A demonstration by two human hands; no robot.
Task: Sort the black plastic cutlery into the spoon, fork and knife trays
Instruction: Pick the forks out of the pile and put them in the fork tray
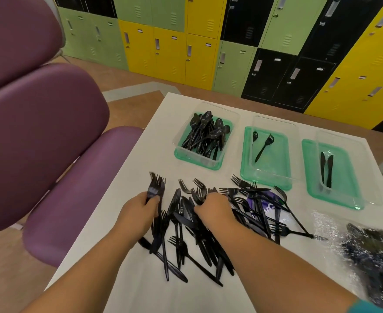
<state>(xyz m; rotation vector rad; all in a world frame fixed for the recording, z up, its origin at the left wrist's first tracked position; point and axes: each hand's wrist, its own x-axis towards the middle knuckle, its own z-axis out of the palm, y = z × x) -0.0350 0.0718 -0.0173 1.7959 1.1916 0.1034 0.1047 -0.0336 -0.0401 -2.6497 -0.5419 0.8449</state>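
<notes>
Tightly around forks point(155, 186), the hands: left hand point(140, 213), right hand point(213, 208).

White surface point(163, 294), square corner at far left; three clear trays in a row along the far side, well apart, each seated on a green base; left tray point(217, 163) heaped with spoons point(205, 134); middle tray point(247, 154) has two forks point(264, 146); right tray point(308, 168) has two knives point(326, 170); loose pile point(181, 213) of black forks and knives spread across the near middle, criss-crossed; purple-printed wrapper point(269, 206) partly under the pile's right part; crinkled clear bag point(367, 251) with black cutlery inside at near right, blurred.
</notes>
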